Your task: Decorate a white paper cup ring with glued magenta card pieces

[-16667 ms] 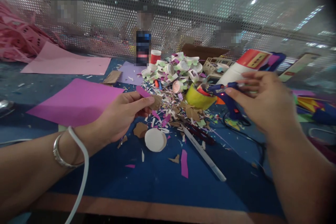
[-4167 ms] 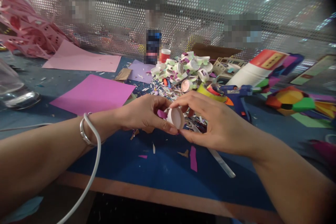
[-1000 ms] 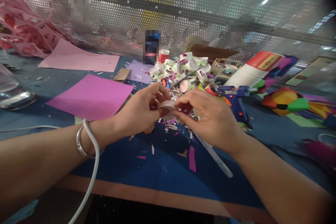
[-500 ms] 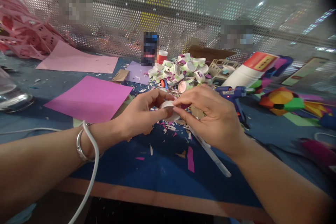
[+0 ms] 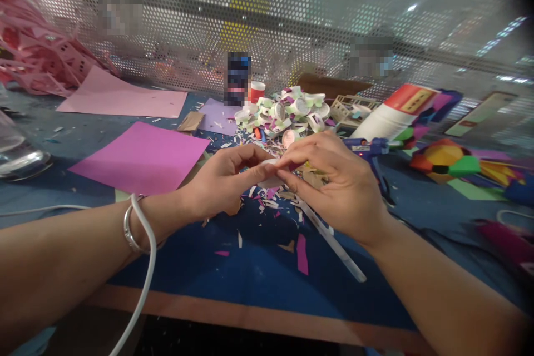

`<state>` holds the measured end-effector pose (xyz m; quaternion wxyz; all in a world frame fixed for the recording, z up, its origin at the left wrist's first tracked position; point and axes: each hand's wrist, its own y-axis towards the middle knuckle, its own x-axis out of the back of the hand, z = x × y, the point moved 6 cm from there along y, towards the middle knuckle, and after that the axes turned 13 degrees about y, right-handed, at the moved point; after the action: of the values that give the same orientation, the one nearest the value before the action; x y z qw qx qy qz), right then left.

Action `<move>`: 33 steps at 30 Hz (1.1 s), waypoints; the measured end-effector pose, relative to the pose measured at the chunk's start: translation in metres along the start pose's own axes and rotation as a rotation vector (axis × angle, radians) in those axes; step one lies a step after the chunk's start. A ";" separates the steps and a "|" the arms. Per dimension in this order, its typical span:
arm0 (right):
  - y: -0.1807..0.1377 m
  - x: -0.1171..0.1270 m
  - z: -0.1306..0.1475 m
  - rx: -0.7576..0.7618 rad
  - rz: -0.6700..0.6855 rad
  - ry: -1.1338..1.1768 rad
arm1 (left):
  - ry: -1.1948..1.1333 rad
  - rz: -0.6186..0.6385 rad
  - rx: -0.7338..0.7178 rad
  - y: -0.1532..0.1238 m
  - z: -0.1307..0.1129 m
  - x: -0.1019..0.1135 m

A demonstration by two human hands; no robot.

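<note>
My left hand (image 5: 233,181) and my right hand (image 5: 340,186) meet above the middle of the table, both closed on one small white round paper piece (image 5: 269,178). The left thumb lies along its top edge, with the left fingers behind it. My right thumb and fingertips pinch its right side. Fingers cover much of the piece, so its full shape is hidden. Beyond the hands is a heap of white paper cup bottoms (image 5: 277,114) with green and purple bits. A blue glue gun (image 5: 367,147) stands just behind my right hand.
Paper scraps (image 5: 267,203) litter the blue table (image 5: 250,295). A translucent stick (image 5: 337,250) lies below my right hand. Magenta paper (image 5: 142,156) is at left, stacked paper cups (image 5: 392,117) at right. A white cable (image 5: 144,289) crosses my left wrist. Perforated metal (image 5: 175,28) stands behind.
My left thumb has shifted up and right over the white paper piece, and less of its upper edge shows. Both hands remain in nearly the same place.
</note>
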<state>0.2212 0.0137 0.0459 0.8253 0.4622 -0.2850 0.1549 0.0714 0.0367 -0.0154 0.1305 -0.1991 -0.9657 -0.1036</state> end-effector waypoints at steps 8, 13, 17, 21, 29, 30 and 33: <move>0.001 0.002 -0.003 -0.053 -0.008 0.047 | 0.070 -0.014 -0.087 0.000 -0.007 0.002; 0.000 0.004 -0.009 -0.118 -0.033 0.060 | -0.014 0.011 -0.062 0.002 -0.004 0.001; -0.004 0.005 -0.026 -0.265 -0.077 0.231 | -0.198 0.018 0.045 0.007 0.006 0.002; -0.004 0.005 -0.036 -0.363 -0.113 0.317 | -0.280 0.019 0.065 0.010 0.008 0.004; -0.005 0.003 -0.038 -0.371 -0.118 0.339 | 0.074 0.064 -0.082 0.001 -0.003 0.000; -0.005 0.002 -0.037 -0.365 -0.114 0.339 | 0.103 0.046 -0.081 0.000 -0.004 0.001; -0.006 0.000 -0.037 -0.349 -0.113 0.341 | 0.162 0.009 -0.078 -0.001 -0.003 0.003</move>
<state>0.2370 0.0417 0.0266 0.9362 0.2950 -0.1378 0.1327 0.0690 0.0365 -0.0116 0.2009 -0.1991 -0.9463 -0.1565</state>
